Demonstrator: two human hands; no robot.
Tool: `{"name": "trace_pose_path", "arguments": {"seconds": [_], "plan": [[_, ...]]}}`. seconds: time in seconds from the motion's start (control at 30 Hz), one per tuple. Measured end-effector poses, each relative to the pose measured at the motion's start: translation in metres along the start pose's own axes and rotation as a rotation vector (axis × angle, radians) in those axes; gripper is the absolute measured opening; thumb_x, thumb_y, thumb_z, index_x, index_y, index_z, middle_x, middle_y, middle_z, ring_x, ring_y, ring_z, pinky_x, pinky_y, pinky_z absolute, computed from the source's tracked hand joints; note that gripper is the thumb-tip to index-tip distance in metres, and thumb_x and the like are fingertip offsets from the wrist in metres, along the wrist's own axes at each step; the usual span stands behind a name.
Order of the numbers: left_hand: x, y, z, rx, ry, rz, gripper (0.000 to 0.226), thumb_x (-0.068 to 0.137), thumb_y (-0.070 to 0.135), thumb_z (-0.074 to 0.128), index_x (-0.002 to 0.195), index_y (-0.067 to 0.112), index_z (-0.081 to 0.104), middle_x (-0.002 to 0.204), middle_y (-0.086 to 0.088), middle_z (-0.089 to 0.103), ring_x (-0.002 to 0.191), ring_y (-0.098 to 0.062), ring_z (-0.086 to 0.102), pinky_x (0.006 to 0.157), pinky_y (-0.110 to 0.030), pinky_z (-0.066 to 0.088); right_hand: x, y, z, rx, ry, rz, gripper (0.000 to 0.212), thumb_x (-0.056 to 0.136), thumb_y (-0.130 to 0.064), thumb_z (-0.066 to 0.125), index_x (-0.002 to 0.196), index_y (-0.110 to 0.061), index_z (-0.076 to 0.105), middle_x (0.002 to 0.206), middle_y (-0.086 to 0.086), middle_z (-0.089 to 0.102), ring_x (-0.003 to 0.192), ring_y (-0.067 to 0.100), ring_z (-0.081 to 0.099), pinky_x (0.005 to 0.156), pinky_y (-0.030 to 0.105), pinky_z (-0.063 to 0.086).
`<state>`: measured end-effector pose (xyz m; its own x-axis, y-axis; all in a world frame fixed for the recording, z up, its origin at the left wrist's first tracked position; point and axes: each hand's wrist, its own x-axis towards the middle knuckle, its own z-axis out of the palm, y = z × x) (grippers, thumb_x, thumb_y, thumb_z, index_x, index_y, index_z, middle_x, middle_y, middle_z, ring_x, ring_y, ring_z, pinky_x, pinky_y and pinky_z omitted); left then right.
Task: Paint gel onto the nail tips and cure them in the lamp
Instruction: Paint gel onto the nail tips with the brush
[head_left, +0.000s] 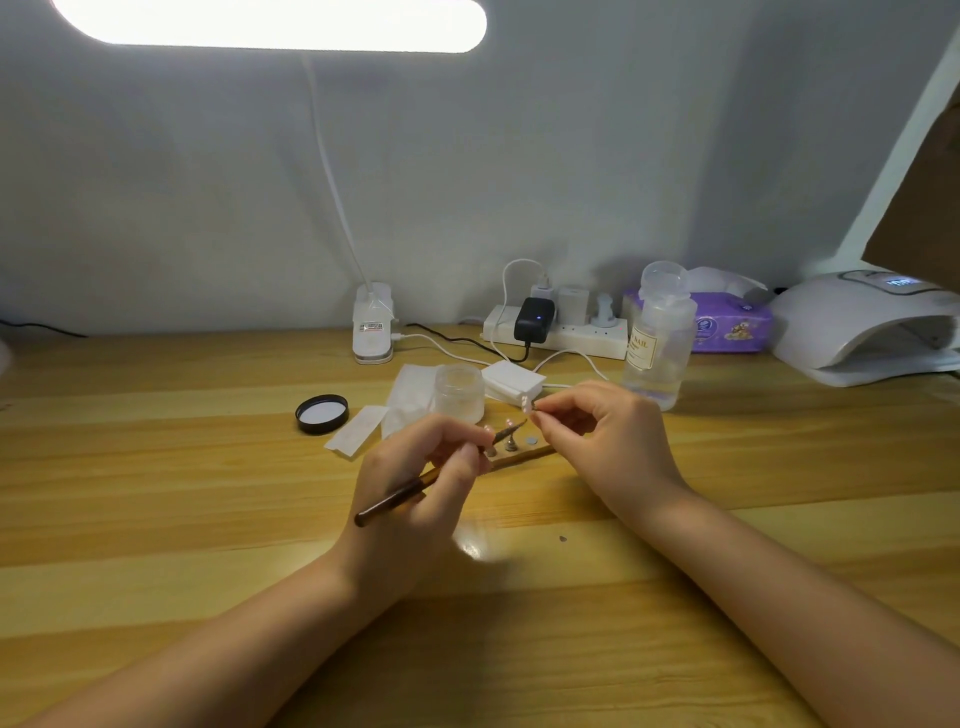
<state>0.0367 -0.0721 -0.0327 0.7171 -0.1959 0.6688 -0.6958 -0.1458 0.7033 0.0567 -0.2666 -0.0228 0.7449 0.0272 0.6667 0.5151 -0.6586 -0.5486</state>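
**Brush tip closing on a pinched nail tip**

Now pinching a nail tip in the right hand, raised above the bench. Gripping the brush in the left hand, long axis aimed toward 2 o'clock, bristles just short of the tip. Curing lamp well apart at 2 o'clock, nearer the right hand.
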Motion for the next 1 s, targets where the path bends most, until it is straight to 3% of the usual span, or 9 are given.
{"name": "trace_pose_path", "arguments": {"seconds": [0.13,0.23,0.33,0.5,0.73,0.87,1.0], "plan": [[0.0019,-0.0030,0.0015,-0.017,0.041,-0.011,0.017,0.093,0.011,0.054,0.101,0.006,0.068,0.089,0.006,0.072,0.086,-0.012,0.070,0.073,-0.020,0.054,-0.0013,-0.0005,0.0019,0.105,-0.018,0.066,0.013,0.080,-0.006,0.074,0.089,-0.016,0.076,0.080,-0.008,0.070,0.075,0.005,0.064,0.068,0.014,0.052],[0.0019,-0.0050,0.0015,-0.036,0.027,-0.027,0.019,0.093,0.010,0.053,0.104,0.005,0.067,0.091,0.008,0.072,0.088,-0.010,0.070,0.074,-0.016,0.052,-0.0024,-0.0010,0.0024,0.152,-0.037,0.121,0.016,0.082,-0.010,0.073,0.091,-0.023,0.074,0.081,-0.010,0.070,0.077,0.002,0.065,0.070,0.015,0.052],[0.0007,-0.0069,-0.0001,-0.077,0.007,-0.053,0.018,0.094,0.017,0.056,0.104,0.007,0.068,0.091,0.005,0.073,0.090,-0.015,0.071,0.076,-0.019,0.053,-0.0024,-0.0012,0.0022,0.180,-0.058,0.155,0.017,0.083,-0.012,0.072,0.090,-0.027,0.073,0.079,-0.012,0.070,0.075,0.001,0.065,0.068,0.015,0.052],[0.0005,-0.0053,-0.0007,-0.171,0.000,-0.073,0.024,0.090,0.028,0.054,0.099,0.011,0.069,0.091,-0.003,0.073,0.090,-0.029,0.071,0.079,-0.041,0.058,-0.0026,-0.0027,0.0008,0.218,-0.072,0.177,0.029,0.085,-0.009,0.069,0.085,-0.038,0.067,0.075,-0.013,0.069,0.073,0.002,0.065,0.067,0.018,0.055],[0.0018,-0.0050,0.0017,-0.134,0.032,-0.062,0.026,0.092,0.027,0.051,0.100,0.008,0.067,0.088,0.002,0.072,0.084,-0.013,0.070,0.072,-0.019,0.053,-0.0032,-0.0029,0.0019,0.255,-0.089,0.201,0.014,0.084,-0.014,0.072,0.088,-0.027,0.072,0.075,-0.009,0.070,0.071,0.005,0.066,0.068,0.021,0.055],[0.0020,-0.0076,0.0021,-0.079,0.044,-0.063,0.018,0.094,0.013,0.052,0.101,0.006,0.067,0.088,0.000,0.072,0.084,-0.011,0.069,0.072,-0.019,0.053,-0.0035,-0.0041,0.0000,0.267,-0.113,0.200,0.016,0.085,-0.015,0.071,0.086,-0.031,0.071,0.074,-0.008,0.070,0.071,0.007,0.066,0.068,0.023,0.056],[0.0020,-0.0067,0.0010,-0.056,0.068,-0.072,0.019,0.093,0.013,0.050,0.102,0.008,0.066,0.088,-0.003,0.071,0.085,-0.016,0.069,0.071,-0.023,0.054,-0.0034,-0.0056,0.0000,0.300,-0.113,0.196,0.017,0.085,-0.015,0.071,0.085,-0.032,0.070,0.074,-0.009,0.071,0.071,0.007,0.067,0.066,0.019,0.055]]}}
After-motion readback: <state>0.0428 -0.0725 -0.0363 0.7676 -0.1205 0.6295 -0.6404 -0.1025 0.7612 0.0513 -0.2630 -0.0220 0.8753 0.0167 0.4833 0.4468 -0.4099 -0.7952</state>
